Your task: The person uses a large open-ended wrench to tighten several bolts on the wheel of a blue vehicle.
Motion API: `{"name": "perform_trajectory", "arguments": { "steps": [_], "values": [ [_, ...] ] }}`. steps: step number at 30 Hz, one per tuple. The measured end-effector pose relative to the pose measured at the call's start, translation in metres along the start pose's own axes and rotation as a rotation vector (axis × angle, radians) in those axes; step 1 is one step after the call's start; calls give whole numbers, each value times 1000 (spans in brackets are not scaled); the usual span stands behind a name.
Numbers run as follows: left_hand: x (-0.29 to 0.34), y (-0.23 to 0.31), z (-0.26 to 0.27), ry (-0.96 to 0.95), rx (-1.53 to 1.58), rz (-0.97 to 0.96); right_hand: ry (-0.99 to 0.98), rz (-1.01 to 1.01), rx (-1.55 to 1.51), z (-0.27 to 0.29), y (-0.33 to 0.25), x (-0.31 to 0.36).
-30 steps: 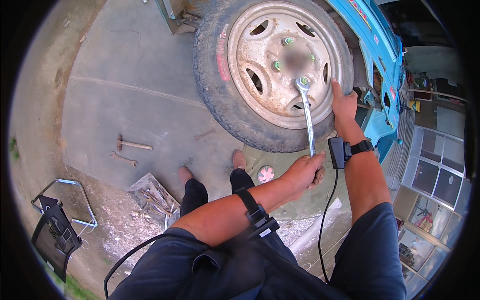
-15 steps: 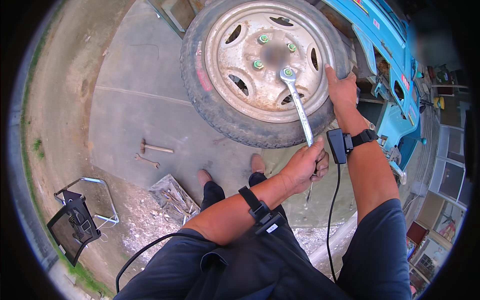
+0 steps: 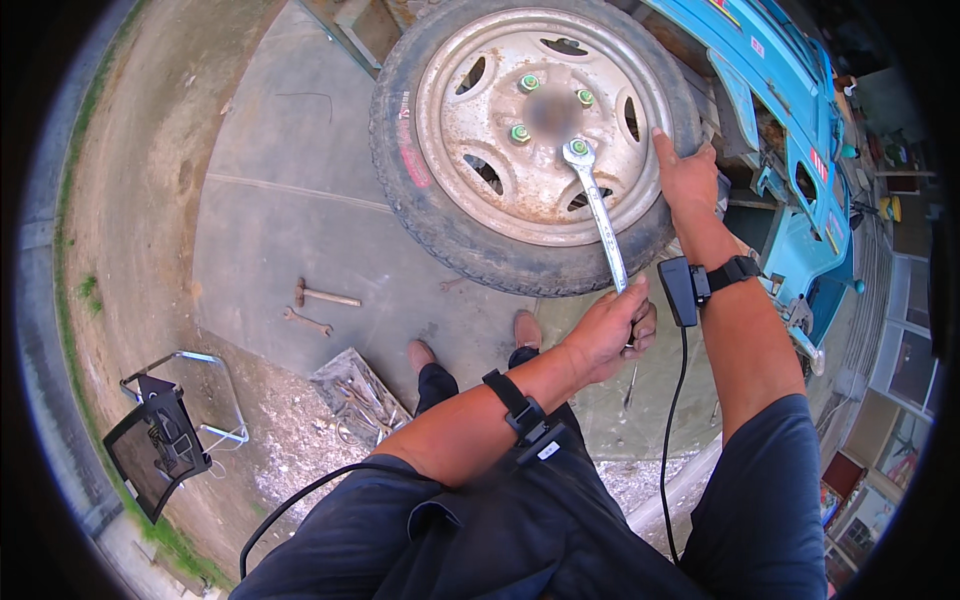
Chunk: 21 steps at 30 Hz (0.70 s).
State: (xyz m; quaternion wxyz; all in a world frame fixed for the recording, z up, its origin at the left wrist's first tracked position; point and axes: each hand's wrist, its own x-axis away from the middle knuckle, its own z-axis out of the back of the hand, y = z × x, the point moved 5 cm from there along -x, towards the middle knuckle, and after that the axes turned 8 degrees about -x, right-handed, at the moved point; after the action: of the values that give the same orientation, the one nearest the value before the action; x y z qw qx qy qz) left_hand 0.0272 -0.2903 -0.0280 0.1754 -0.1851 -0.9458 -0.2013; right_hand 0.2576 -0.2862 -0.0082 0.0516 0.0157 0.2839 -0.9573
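A wheel [image 3: 490,205] with a black tyre [image 3: 420,215] and a rusty, pale rim stands in front of me. Several green-marked nuts [image 3: 519,133] surround its hub. My left hand [image 3: 615,335] is closed around the lower end of a long silver wrench [image 3: 604,222]. The wrench's ring end sits over the lower right nut [image 3: 580,148]. On the right side, my right hand [image 3: 688,180] grips the tyre, with one finger against the rim and the others partly hidden.
A hammer [image 3: 330,297] and an open-end wrench [image 3: 307,321] lie on the grey floor, left of my feet. Beside them is a tray of tools [image 3: 358,400]. A metal-framed stand [image 3: 225,400] is at lower left. Blue vehicle bodywork [image 3: 745,80] borders the wheel on the right.
The whole view has shifted slightly, so the scene sits a little farther right. Both hands keep their holds, and the wrench stays on the same nut at about the same angle.
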Motion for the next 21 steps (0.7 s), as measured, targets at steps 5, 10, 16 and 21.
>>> {"name": "perform_trajectory", "arguments": {
  "steps": [5, 10, 16, 21],
  "values": [
    [-2, -1, 6, -49, -14, -49, -37, 1, 6, -1, -4, 2],
    [-4, 3, 5, -48, -115, -57, -37, -14, 6, -1, -2, -1],
    [-7, 10, 11, -70, -376, -185, -15, 25, 6, -1, -1, -3],
    [10, 27, 24, 222, -736, -222, -16, -1, 3, -1, -2, -2]
  ]
}}
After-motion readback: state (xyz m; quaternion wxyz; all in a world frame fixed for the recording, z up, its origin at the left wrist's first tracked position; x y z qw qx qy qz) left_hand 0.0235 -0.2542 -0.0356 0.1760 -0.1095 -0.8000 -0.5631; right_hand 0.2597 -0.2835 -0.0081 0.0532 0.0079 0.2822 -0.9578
